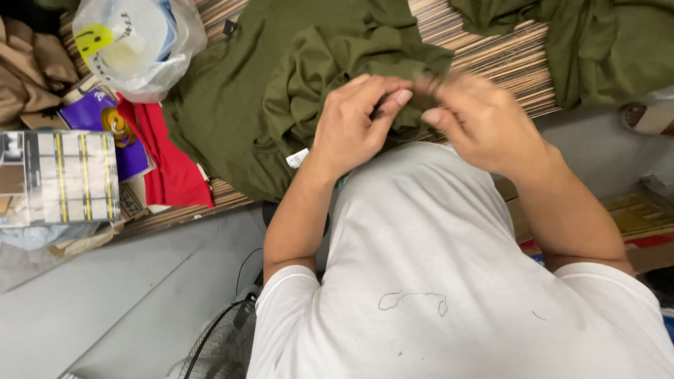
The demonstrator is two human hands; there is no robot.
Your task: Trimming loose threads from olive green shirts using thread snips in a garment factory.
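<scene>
Wearer's shirt: white T-shirt [449, 281], nearest the camera, filling the lower right; faint line marks on the cloth.
Fan: black wire guard [217, 347], below and left of the olive garment, beside the white T-shirt.
Left hand: left hand [354, 126] at the near edge of the olive garment, fingers curled, fingertips pinching a fold of the cloth.
Right hand: right hand [477, 119] just right of the left hand, blurred; fingers bent inward onto the same fold, exact grip cannot be told.
Olive garment: olive garment [281, 84] bunched on the striped tabletop [491, 56]; small white label at its near hem.
Red cloth: red cloth [172, 168], just left of the olive garment.
Purple box: purple box [105, 119], left of the red cloth.
Plastic bag: clear plastic bag [140, 42], beyond and left of the olive garment.
Second olive cloth: second olive cloth [597, 49], well right of the olive garment, far edge.
</scene>
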